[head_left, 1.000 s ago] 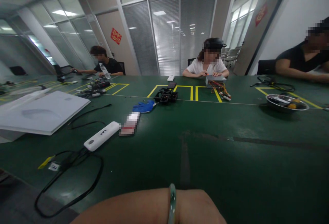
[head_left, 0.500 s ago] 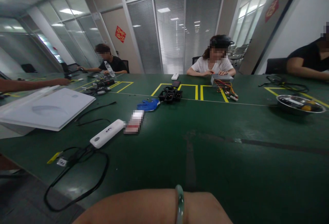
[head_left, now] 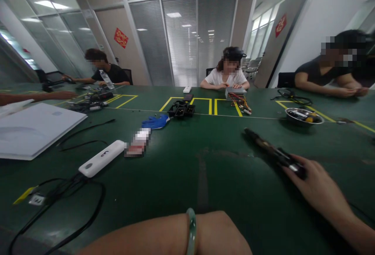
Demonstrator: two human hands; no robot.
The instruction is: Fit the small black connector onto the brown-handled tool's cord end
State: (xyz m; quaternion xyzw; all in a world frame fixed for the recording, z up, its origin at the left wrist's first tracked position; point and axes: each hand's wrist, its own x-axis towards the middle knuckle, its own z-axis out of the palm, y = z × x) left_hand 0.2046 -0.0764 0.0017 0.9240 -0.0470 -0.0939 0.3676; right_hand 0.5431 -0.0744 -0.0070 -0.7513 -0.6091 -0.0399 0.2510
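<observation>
Since the earlier frames, the right hand (head_left: 318,180) has come into the head view from the right, bringing a dark long object (head_left: 268,146) with it. Everything standing on the table (head_left: 175,173) has slid leftward in the picture, which suggests the head has turned to the right. The left hand (head_left: 221,231), with a green bangle (head_left: 191,229) at the wrist, has stayed low in the middle.

In the head view, the right hand's grip is narrow, closed around the near end of the dark long object. That object reaches out ahead and to the left of the grip, over the right half of the table. Its long axis runs diagonally, from the fingers at the near right to a thinner tip at the far left, so it points away from the wearer and leftward. It is blurred, and I cannot tell whether the tip touches the table. The right hand is the nearer one, being on it; from the left hand, the object lies ahead and to the right, well apart. The left hand's fingers are out of sight, so I cannot tell how its grip stands or whether it holds anything.

Beyond the tip, further right, is a metal bowl (head_left: 297,122) with things in it. Black parts (head_left: 181,109) lie beyond the tip and to its left, beside a blue glove (head_left: 155,122).
</observation>
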